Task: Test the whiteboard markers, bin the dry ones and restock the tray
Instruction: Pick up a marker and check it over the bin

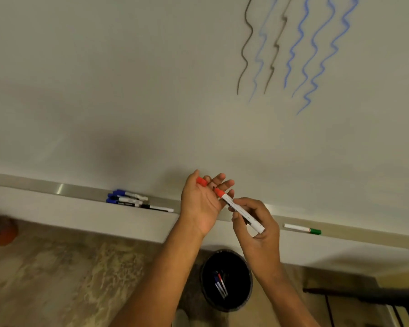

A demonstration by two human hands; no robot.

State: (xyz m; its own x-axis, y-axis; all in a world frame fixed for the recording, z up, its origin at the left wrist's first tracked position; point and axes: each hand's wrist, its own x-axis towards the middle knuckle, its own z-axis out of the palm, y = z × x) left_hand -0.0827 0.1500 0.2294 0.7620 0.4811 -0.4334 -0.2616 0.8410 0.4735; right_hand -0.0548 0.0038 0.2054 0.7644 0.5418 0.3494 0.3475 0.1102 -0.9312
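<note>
Red-tipped marker (242, 210) sits in the right hand (255, 223), fingers wrapped around the white barrel, uncapped tip angled up-left toward the left palm. Left hand (203, 201) is palm-up, fingers loosely spread, with the red cap (201, 181) pinched between thumb and forefinger. Tip and cap are near each other but apart.

Both hands hover just in front of the metal tray (62, 188) along the lower edge of the whiteboard (128, 90). On the tray, left of the hands: a cluster of blue and black markers (132, 200), lying lengthwise, touching one another. Right of the hands: a single green-capped marker (302, 228), well apart from the cluster. The tray stretch between the two groups is bare where the hands do not cover it.

Upper right of the board: wavy test lines (300, 48), some dark, some blue, one blue very faint. Wide unmarked board to the left of them.

Black bin (243, 267) stands on the floor directly below the hands, mouth open, a few markers lying inside. Orange object at far left floor edge, blurred.
</note>
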